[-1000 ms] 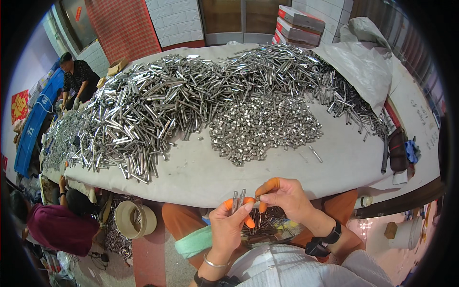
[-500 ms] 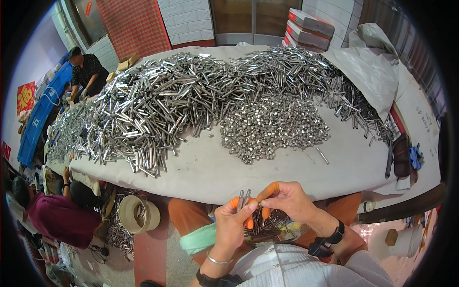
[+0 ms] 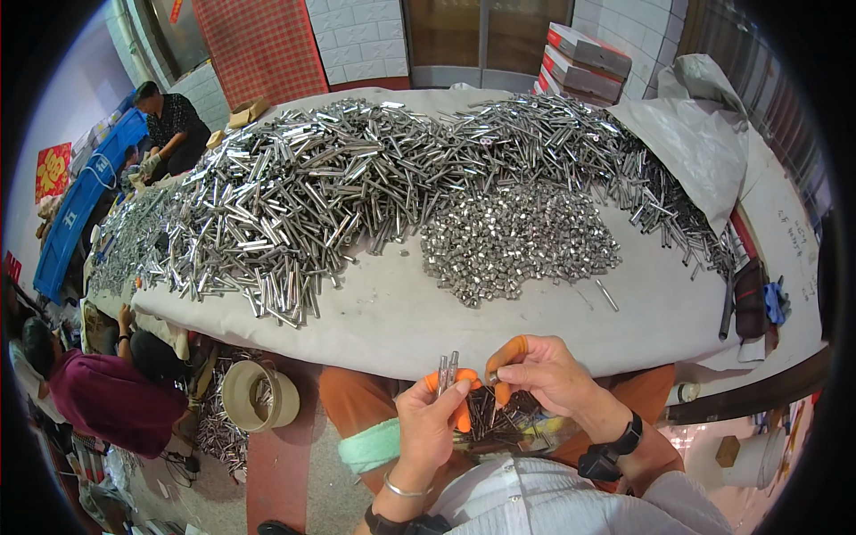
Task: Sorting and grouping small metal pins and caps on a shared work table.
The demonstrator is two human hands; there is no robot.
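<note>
My left hand [image 3: 426,419], with orange covers on some fingers, is closed round two slim metal tubes [image 3: 448,367] that point up. Just to its right, my right hand [image 3: 548,376] pinches a small metal piece [image 3: 492,379] between thumb and an orange-covered finger; its exact shape is too small to tell. A narrow gap separates the two hands. Below them, over my lap, lie many thin dark metal rods [image 3: 499,423], partly hidden by my fingers. On the table ahead is a heap of short metal caps or nuts [image 3: 522,239].
A large heap of metal tubes [image 3: 330,169] covers the back of the pale table [image 3: 383,308]. One loose tube [image 3: 607,295] lies right of the caps. Left are a cream bucket [image 3: 287,401] and a person in maroon [image 3: 111,401]; another person [image 3: 178,129] sits farther back.
My hands have drawn slightly apart; half a second ago their fingertips met at the small piece. The two tubes remain in my left hand. The view has shifted a little.
</note>
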